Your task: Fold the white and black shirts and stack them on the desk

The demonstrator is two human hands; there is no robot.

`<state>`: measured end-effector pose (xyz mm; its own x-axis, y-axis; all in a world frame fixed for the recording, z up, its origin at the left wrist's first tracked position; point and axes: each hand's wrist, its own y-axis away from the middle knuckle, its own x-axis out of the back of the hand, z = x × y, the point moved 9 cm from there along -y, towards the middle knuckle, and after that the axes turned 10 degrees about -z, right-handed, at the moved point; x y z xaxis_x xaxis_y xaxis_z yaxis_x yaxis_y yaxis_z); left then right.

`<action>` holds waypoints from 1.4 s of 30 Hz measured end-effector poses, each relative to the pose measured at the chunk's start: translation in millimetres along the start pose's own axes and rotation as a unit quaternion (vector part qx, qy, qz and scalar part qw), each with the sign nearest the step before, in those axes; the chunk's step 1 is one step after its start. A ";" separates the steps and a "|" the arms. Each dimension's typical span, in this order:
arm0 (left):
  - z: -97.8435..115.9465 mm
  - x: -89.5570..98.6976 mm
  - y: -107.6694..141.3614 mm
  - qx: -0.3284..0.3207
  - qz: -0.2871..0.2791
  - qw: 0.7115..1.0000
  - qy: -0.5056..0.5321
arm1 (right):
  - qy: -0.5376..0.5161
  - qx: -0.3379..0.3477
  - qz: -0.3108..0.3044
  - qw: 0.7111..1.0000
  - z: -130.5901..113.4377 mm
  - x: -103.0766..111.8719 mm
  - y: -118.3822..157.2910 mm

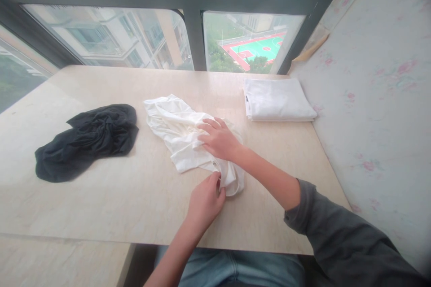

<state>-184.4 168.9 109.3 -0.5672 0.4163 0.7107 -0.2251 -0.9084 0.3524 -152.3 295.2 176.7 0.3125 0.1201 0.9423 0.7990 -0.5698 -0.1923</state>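
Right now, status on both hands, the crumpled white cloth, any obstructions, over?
Left hand pinching near edge of crumpled white cloth. Right hand resting on it. Dark cloth at left, folded white cloth at right, neither looks in the way.

Grey window frame [194,40] behind pale tabletop [101,210]; green-and-red sports court [259,48] outside, below; floral wallpaper [373,103] at right, edge peeling.
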 end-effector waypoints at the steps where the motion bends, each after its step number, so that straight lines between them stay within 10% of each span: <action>1: 0.1 0.1 0.5 0.002 0.004 1.000 0.001 | -0.018 -0.012 0.024 0.999 4.8 6.8 -1.3; 8: -29.9 32.9 10.0 0.025 0.087 0.982 0.167 | -0.233 -0.224 0.184 0.928 73.4 71.1 28.7; 20: -61.0 87.3 24.9 -0.003 0.220 0.905 0.363 | -0.341 -0.272 0.193 0.879 105.9 86.7 92.1; 31: 25.0 20.6 19.9 -0.092 -0.061 0.979 0.173 | -0.324 -0.248 0.204 0.890 87.0 91.2 90.4; 38: 10.9 38.5 11.1 -0.068 0.062 0.985 0.148 | -0.313 -0.078 0.054 0.945 13.6 72.8 65.1; 42: 24.2 80.6 10.3 -0.107 0.182 0.975 0.062 | -0.287 -0.240 0.171 0.912 34.0 54.9 114.3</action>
<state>-213.2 194.0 184.9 -0.7285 0.0681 0.6816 -0.1430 -0.9883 -0.0540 -26.3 264.3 197.1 0.8277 0.1962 0.5258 0.3314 -0.9270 -0.1758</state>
